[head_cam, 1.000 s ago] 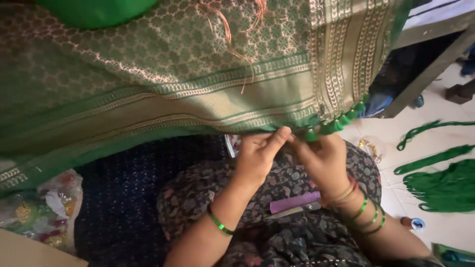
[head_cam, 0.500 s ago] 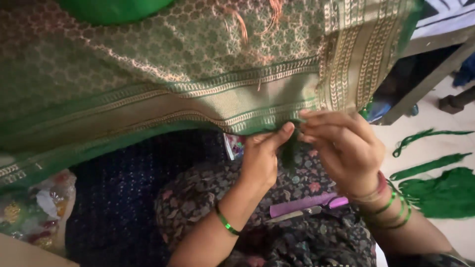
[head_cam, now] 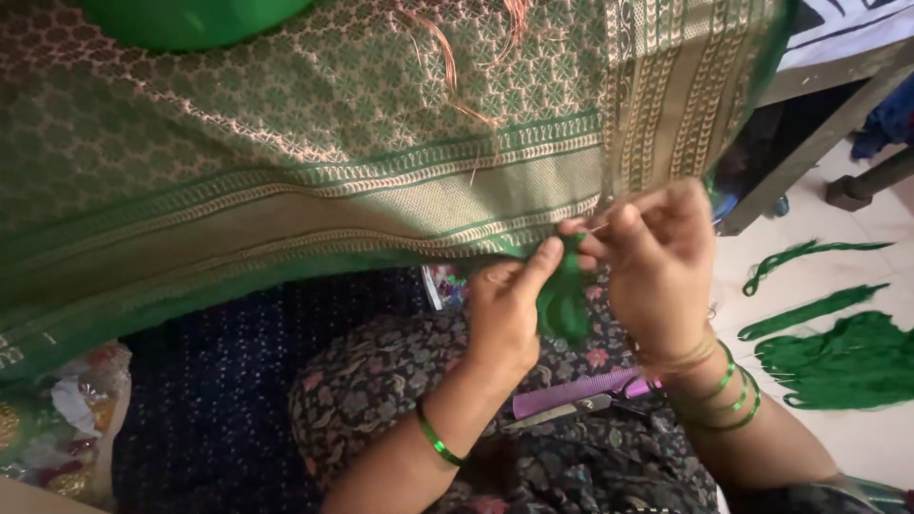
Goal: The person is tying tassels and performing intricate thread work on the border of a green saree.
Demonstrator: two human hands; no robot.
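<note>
Draped green-gold fabric (head_cam: pixel 314 181), green tassel (head_cam: pixel 564 297) hanging vertically

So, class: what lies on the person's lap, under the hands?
A purple comb and scissors lie on the patterned lap cloth. The right hand hides the comb's far end.

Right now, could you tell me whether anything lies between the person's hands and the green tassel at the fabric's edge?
Nothing visible does. The left hand and right hand both already pinch the green tassel at the lower border of the green and gold brocade fabric. The purple comb lies on the lap below, out of the way.
</note>
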